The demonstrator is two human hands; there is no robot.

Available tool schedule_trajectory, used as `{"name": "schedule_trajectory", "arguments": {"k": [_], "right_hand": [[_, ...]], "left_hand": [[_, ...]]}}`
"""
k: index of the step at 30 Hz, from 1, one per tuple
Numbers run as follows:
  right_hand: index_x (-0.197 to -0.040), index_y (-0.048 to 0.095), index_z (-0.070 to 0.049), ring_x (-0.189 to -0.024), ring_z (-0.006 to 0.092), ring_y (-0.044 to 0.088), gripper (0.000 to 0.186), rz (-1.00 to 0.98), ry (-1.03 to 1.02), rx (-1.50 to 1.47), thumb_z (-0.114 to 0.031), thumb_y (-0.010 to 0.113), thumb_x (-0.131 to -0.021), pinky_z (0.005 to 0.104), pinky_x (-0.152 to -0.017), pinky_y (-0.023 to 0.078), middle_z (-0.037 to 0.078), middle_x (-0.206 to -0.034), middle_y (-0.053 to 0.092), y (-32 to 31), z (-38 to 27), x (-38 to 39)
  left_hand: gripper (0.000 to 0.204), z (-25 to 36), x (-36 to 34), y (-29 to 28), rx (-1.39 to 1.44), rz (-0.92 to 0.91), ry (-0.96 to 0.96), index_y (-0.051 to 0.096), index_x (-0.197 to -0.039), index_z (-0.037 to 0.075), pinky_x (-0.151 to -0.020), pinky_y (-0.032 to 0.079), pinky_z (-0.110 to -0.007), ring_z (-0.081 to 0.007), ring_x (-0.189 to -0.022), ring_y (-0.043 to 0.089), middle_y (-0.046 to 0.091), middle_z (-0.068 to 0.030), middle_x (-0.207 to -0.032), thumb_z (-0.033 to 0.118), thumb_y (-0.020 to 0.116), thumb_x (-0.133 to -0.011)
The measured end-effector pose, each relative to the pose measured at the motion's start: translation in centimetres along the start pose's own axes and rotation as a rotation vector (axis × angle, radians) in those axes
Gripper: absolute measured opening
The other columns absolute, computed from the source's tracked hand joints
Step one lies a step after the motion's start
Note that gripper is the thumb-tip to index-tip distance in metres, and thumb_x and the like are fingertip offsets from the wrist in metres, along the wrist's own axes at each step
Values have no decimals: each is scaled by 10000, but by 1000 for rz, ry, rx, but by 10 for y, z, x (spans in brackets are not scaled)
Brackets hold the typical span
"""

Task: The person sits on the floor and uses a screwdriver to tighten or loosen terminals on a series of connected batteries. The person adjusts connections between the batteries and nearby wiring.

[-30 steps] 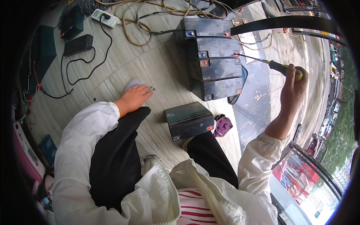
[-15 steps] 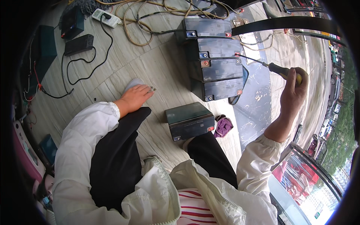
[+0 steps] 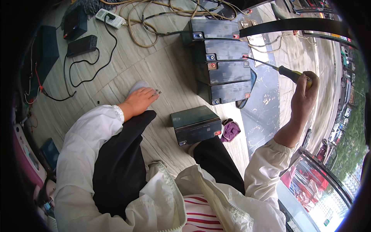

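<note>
My right hand (image 3: 304, 96) is closed round the yellow and black handle of a screwdriver (image 3: 288, 72). Its long thin shaft reaches left, and the tip meets the red terminal (image 3: 245, 57) of a dark battery (image 3: 226, 50). That battery stands in a row of several similar ones, pressed side by side, with red and blue or dark terminals at their ends. Over my left shoe rests my left hand (image 3: 141, 101), palm down. Small metal screws (image 3: 157, 92) stick out at its fingertips; how many is too small to tell. A separate battery (image 3: 197, 123) sits on the floor between my legs.
A purple cloth item (image 3: 230, 130) lies beside the separate battery. Coiled tan cable (image 3: 133, 31), a white power strip (image 3: 111, 18) and a black adapter (image 3: 82, 46) with its cord occupy the far left floor. A dark frame bar (image 3: 293, 26) crosses at the upper right.
My right hand and the screwdriver handle have shifted slightly right, while the tip stays at the red terminal. My left hand has not moved.
</note>
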State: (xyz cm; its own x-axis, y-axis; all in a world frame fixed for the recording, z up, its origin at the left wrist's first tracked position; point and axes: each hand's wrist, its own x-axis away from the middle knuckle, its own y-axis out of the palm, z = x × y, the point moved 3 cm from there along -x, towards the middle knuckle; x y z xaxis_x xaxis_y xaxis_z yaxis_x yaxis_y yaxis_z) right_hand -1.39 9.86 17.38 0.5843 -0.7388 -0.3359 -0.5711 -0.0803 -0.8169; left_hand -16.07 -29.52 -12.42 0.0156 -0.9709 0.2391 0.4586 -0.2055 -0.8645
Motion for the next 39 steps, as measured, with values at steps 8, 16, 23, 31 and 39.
{"name": "schedule_trajectory", "arguments": {"k": [8, 16, 23, 31, 39], "right_hand": [[-1066, 549, 2, -730, 156, 543, 273, 6, 108, -22, -249, 548, -957, 287, -735, 462, 74, -808, 573, 3, -2, 3], [-1108, 534, -8, -770, 140, 529, 286, -65, 136, -74, -246, 562, -952, 262, -735, 453, 75, -857, 558, 1, -5, 2], [-1098, 541, 3, -730, 132, 515, 332, 21, -110, 44, -302, 555, -968, 251, -717, 450, 75, -828, 565, -3, 2, 2], [-1108, 524, 12, -776, 142, 520, 283, -54, 123, -46, -216, 539, -940, 271, -748, 448, 86, -879, 574, 1, 2, 2], [-1096, 540, 7, -686, 117, 507, 309, -37, 36, -79, -268, 554, -956, 247, -675, 454, 62, -813, 565, 1, 3, 0]], "left_hand": [[440, 0, 0, 1, -2, -40, -8, 509, -1297, 87, -1090, 324, -384, -266, -1292, 422, 496, -109, -1344, 127, 492, -858], [436, -3, 3, 7, -8, -29, -15, 514, -1293, 93, -1088, 324, -380, -265, -1287, 425, 504, -105, -1331, 129, 495, -860], [439, -1, -2, 2, 7, -85, -28, 505, -1303, 98, -1097, 318, -378, -267, -1306, 415, 482, -105, -1367, 135, 482, -866], [441, -2, 0, 5, -13, -88, -32, 499, -1310, 105, -1100, 314, -377, -264, -1311, 411, 480, -101, -1371, 139, 478, -871], [451, -2, 0, 5, -13, -114, -38, 486, -1324, 107, -1105, 307, -378, -257, -1323, 395, 466, -95, -1387, 146, 474, -875]]}}
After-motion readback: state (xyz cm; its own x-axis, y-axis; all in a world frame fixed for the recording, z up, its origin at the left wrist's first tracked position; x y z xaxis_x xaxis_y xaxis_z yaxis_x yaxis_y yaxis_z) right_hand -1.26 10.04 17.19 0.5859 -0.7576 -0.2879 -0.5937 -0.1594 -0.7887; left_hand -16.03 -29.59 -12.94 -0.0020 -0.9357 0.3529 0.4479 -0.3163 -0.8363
